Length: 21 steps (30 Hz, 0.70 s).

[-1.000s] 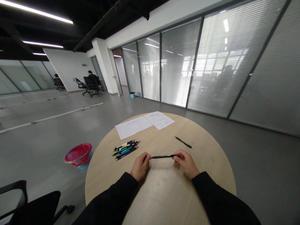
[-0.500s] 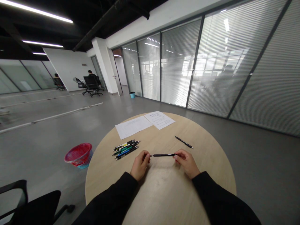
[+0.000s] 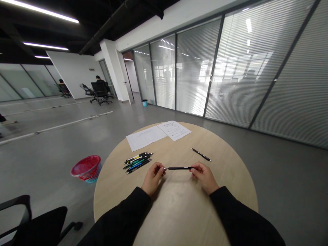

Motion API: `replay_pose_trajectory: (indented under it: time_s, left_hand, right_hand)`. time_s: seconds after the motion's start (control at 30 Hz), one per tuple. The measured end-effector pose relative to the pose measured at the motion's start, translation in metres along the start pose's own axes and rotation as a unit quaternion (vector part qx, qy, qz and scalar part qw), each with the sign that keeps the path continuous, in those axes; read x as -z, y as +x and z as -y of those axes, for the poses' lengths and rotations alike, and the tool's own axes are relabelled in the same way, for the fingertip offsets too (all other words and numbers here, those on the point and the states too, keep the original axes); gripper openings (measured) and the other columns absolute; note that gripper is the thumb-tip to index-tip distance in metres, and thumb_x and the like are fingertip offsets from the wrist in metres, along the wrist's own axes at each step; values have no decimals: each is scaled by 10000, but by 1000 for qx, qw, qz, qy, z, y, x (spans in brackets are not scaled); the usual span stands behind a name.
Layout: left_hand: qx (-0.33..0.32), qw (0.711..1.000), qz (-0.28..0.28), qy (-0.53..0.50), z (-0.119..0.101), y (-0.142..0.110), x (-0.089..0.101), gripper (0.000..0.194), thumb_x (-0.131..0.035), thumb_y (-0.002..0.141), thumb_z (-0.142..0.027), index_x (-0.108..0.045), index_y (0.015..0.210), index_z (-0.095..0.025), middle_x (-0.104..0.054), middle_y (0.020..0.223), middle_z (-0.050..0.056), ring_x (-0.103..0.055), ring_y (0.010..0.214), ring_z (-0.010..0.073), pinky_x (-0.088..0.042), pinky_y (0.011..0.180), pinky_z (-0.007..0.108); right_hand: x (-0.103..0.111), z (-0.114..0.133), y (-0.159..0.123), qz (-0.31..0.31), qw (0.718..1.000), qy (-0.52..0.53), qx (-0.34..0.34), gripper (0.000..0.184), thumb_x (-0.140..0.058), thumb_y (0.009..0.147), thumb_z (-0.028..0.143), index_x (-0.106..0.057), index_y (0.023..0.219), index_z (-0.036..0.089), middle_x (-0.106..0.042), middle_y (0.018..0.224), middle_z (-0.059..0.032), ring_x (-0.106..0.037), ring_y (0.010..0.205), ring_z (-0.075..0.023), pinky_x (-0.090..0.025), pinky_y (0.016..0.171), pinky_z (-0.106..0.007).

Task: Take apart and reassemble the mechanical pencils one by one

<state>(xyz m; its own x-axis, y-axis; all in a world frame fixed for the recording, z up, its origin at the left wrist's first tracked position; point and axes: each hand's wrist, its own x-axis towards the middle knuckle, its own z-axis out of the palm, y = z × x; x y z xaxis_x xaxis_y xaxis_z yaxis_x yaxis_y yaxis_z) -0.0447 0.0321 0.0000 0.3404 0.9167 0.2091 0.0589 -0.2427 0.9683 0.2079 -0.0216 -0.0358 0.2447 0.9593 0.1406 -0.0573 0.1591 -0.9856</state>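
Observation:
A black pen is held level between my two hands, just above the round wooden table. My left hand pinches its silver-coloured left end, fingers closed. Its right end sits between the thumb and fingers of my right hand. Beyond my left hand lies a pile of several pens, with black, white, green and blue barrels. Another black pen lies slantwise on the table past my right hand.
Two printed paper sheets lie along the table's far edge. On the floor to the left stands a basket with a red liner. A black chair is at the lower left. People sit at the far left near office chairs.
My hands and the pen between them stay nearly where they were. The view has shifted very slightly. At the far left edge a person's foot has come into clearer view.

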Motion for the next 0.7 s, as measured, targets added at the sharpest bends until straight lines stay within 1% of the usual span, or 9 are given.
replay_pose_trajectory:
  time_s: [0.27,0.43,0.7]
  left_hand:
    - [12,999,1,-49,2,1,0,293,-674,832,-438,-598,854,-156,-616,748,11,-566,689,131,-455,657,250]
    - [17,999,1,-46,0,2,0,296,-752,754,-387,-576,819,-159,-586,732,-10,-538,672,118,-427,641,235]
    - [32,998,-9,-55,-4,1,-2,283,-766,711,-327,-546,784,-165,-539,714,-36,-505,639,100,-392,602,214]
  right_hand:
    - [-1,-1,0,-13,1000,-8,-1,402,-790,683,538,-639,793,182,-683,704,-28,-599,587,-152,-457,519,-255]
    - [-2,1,0,-14,1000,-1,0,399,-797,674,533,-637,778,183,-679,698,-23,-595,579,-147,-466,527,-257]
    - [-2,3,-1,0,1000,-6,-4,384,-798,680,514,-642,781,178,-671,699,-20,-600,589,-147,-473,538,-258]
